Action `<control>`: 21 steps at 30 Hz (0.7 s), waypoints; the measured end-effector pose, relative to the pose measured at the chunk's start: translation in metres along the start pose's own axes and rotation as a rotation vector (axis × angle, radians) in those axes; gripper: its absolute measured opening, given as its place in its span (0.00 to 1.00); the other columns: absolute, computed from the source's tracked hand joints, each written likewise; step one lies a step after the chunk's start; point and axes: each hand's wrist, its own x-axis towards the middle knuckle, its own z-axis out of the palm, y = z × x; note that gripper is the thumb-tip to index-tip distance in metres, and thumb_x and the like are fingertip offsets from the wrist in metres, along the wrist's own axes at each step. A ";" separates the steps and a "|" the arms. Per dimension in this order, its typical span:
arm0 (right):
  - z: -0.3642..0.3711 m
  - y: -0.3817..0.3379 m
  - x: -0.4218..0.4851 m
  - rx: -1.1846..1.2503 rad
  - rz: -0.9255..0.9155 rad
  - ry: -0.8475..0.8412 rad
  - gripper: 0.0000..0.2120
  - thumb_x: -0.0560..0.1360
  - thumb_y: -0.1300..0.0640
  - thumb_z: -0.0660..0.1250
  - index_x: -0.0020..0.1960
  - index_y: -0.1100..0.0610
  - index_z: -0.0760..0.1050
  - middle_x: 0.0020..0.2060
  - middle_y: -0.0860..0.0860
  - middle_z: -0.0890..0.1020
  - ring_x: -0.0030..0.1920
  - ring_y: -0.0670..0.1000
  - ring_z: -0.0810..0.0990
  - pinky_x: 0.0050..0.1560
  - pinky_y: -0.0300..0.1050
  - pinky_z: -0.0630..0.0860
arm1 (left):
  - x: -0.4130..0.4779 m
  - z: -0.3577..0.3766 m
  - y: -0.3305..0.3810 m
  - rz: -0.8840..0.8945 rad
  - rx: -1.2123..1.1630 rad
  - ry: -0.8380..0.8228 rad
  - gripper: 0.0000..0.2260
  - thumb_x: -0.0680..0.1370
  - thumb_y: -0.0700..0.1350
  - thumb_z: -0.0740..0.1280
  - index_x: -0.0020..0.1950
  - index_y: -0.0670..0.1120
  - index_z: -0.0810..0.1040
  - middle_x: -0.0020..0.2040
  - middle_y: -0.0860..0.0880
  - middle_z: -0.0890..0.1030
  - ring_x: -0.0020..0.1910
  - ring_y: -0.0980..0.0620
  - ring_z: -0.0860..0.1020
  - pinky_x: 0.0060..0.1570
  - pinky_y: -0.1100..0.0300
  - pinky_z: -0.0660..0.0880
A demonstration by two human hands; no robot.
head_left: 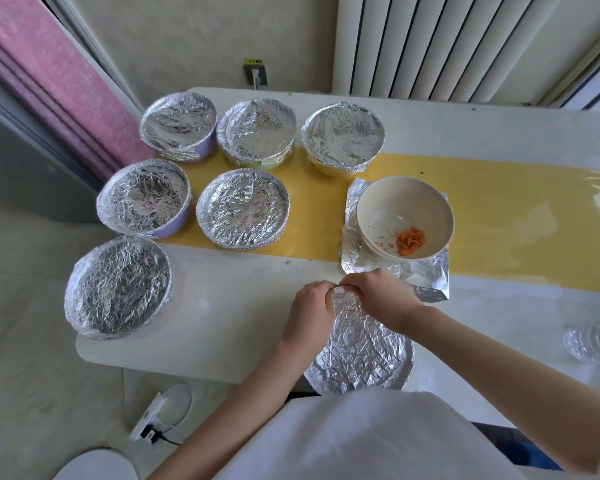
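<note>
Head view, L hand & R hand fingers pinching foil sheet far edge

White table with yellow runner; behind it a cream wall, radiator and wall socket; left of it a pink curtain; below it a power strip on pale floor.

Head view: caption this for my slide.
The left hand and right hand pinch the far edge of a round foil cover, beside six foil-covered bowls and one open bowl of carrot.
</note>
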 end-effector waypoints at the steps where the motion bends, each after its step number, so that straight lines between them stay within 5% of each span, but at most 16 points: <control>1: 0.000 0.000 -0.001 -0.002 -0.002 -0.008 0.13 0.81 0.60 0.56 0.58 0.54 0.78 0.45 0.55 0.83 0.44 0.56 0.80 0.39 0.44 0.70 | 0.000 -0.001 0.000 -0.016 0.000 -0.008 0.10 0.80 0.37 0.59 0.56 0.38 0.78 0.48 0.41 0.81 0.46 0.44 0.78 0.44 0.61 0.69; 7: -0.006 -0.001 -0.003 0.098 0.045 -0.060 0.15 0.82 0.59 0.53 0.61 0.57 0.76 0.48 0.56 0.82 0.47 0.55 0.79 0.37 0.39 0.64 | 0.001 -0.003 -0.002 -0.014 0.026 -0.004 0.11 0.80 0.37 0.59 0.57 0.38 0.78 0.47 0.40 0.82 0.44 0.42 0.79 0.41 0.57 0.69; 14: -0.003 -0.002 -0.003 -0.007 0.057 -0.057 0.13 0.81 0.62 0.54 0.54 0.58 0.77 0.41 0.56 0.82 0.35 0.52 0.73 0.30 0.39 0.61 | -0.004 -0.004 -0.004 -0.004 0.036 0.034 0.10 0.80 0.37 0.59 0.55 0.39 0.78 0.45 0.41 0.83 0.42 0.43 0.79 0.36 0.64 0.63; 21: -0.013 -0.003 0.005 0.254 0.043 -0.090 0.15 0.82 0.56 0.53 0.58 0.59 0.75 0.45 0.59 0.82 0.44 0.58 0.79 0.49 0.53 0.74 | -0.003 -0.011 -0.002 0.052 0.054 0.143 0.08 0.79 0.36 0.61 0.54 0.40 0.78 0.45 0.41 0.82 0.42 0.42 0.80 0.38 0.59 0.70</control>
